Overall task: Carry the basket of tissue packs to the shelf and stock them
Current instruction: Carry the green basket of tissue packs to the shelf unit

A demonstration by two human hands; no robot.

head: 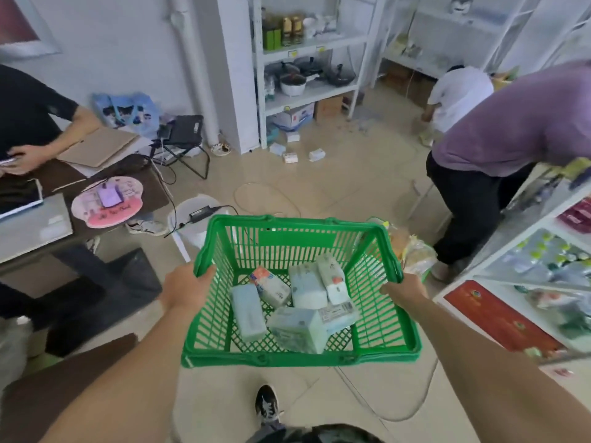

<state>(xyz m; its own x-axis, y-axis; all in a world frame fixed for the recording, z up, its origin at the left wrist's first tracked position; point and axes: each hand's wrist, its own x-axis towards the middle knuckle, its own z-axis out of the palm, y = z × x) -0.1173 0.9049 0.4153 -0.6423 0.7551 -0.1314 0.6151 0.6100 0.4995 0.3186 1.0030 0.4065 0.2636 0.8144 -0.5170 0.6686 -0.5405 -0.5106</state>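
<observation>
I hold a green plastic basket (297,358) in front of me above the floor. My left hand (187,287) grips its left rim and my right hand (404,290) grips its right rim. Several tissue packs (299,327) lie loose on the basket's bottom, pale blue and white, some overlapping. A white shelf unit (311,43) stands ahead against the far wall, with bottles, pans and boxes on it. A few more tissue packs (290,158) lie on the floor in front of that shelf.
A person in a purple shirt (511,123) bends over at the right, beside a white shelf of goods (524,257). Another person in white (457,94) crouches at the back. A seated person (28,123) and a cluttered table (80,187) are at the left. Cables (256,193) cross the floor.
</observation>
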